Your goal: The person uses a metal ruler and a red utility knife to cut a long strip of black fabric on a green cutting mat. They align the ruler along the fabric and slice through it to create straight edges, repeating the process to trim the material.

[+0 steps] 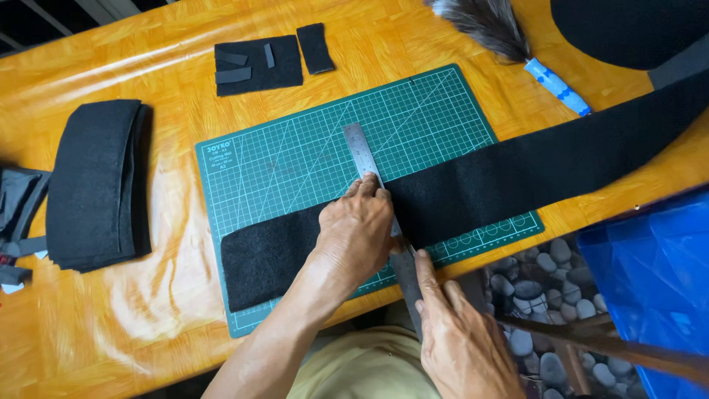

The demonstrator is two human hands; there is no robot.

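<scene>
A long black felt strip point(517, 174) lies across a green cutting mat point(310, 159) on the orange table point(133, 318). A metal ruler point(360, 148) crosses the strip at a right angle. My left hand point(357, 233) presses down on the ruler where it meets the felt, fingertips pointing away from me. My right hand point(461, 340) sits at the ruler's near end, by the table's front edge, its index finger stretched along the ruler's right side. The other fingers are curled, and whether they hold a tool is hidden.
A stack of folded black felt point(96, 185) sits at the left. Small cut felt pieces point(258, 63) lie beyond the mat. A feather duster with a blue handle point(517, 44) lies at the back right, a blue plastic bag point(657, 273) at the right, pebbles point(539, 281) below.
</scene>
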